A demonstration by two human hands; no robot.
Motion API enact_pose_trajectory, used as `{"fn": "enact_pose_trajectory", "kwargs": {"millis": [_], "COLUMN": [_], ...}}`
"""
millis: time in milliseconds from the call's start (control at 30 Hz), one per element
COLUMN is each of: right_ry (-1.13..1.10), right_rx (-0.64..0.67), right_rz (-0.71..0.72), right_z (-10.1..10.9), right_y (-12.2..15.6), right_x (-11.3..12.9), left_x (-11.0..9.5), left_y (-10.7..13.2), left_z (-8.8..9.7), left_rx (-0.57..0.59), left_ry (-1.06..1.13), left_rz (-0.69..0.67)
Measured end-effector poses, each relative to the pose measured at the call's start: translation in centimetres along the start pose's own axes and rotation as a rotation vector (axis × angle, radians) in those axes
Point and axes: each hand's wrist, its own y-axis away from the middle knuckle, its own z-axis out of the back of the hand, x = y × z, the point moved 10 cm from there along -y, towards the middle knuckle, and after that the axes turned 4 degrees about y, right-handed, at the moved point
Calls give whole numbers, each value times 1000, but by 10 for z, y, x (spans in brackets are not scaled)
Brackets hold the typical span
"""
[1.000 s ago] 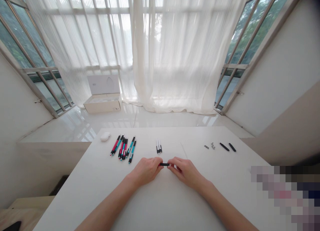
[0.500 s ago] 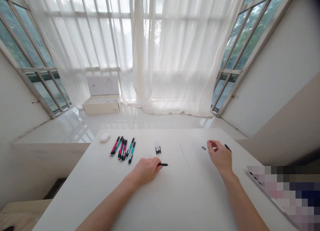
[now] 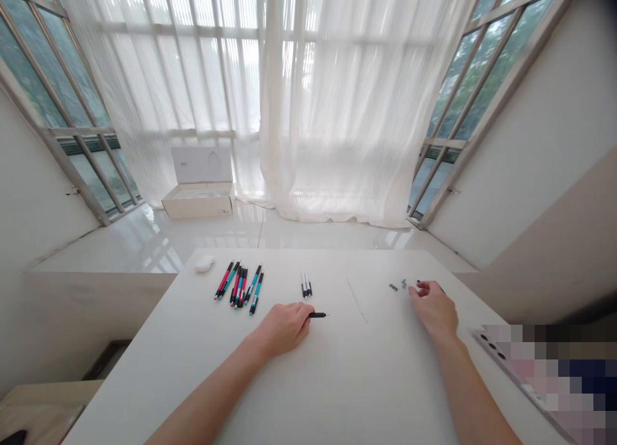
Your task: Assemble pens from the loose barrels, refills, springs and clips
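My left hand (image 3: 285,329) rests on the white table (image 3: 328,393), its fingers closed round a mechanical pencil. The pencil's black front end (image 3: 317,315) and thin metal tip point right; the rest is hidden in my hand. On the right, my right hand (image 3: 436,313) has its fingers curled round a small black object (image 3: 419,281), mostly covered by the fingers. Just left of those fingers lie small grey pieces (image 3: 403,283) and a dark strip-like piece (image 3: 393,287). Between my hands, thin lead-like lines (image 3: 357,299) lie slanted on the table.
Several pink-and-black and blue-and-black pencils (image 3: 238,287) lie at the left. White pieces with black ends (image 3: 306,284) lie near the middle. A rounded white case (image 3: 205,263) sits at the far left corner. An open white box (image 3: 198,200) stands on the ledge behind.
My right hand has moved slightly right and closed round the black object, uncovering the small grey pieces. My left hand still holds the pencil. The view has shifted slightly.
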Motion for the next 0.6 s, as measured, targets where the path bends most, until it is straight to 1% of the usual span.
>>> {"fn": "enact_pose_trajectory", "kwargs": {"millis": [167,267,367,400,467,533,600], "right_ry": [52,71,68,34,-105,-328,-579], "right_rx": [31,57,47,35,13,16,85], "right_rz": [-32,4,32,47,96,146,176], "right_z": [-5,-8,-8,-6,-3,-1,-4], "right_y": [-4,-3,-4,-4,-4,0,11], "right_x": [-9,-6,-5,-3,6,22,44], "left_x": [0,0,-1,-2,-2,-2,0], "left_y": [0,0,0,0,0,0,0], "left_z": [-2,-2,-1,-1,0,1,2], "left_rx": [17,19,15,15,16,12,4], "left_ry": [-18,-22,-30,-35,-46,-61,-80], "left_rz": [-14,-16,-20,-20,-21,-17,-2]}}
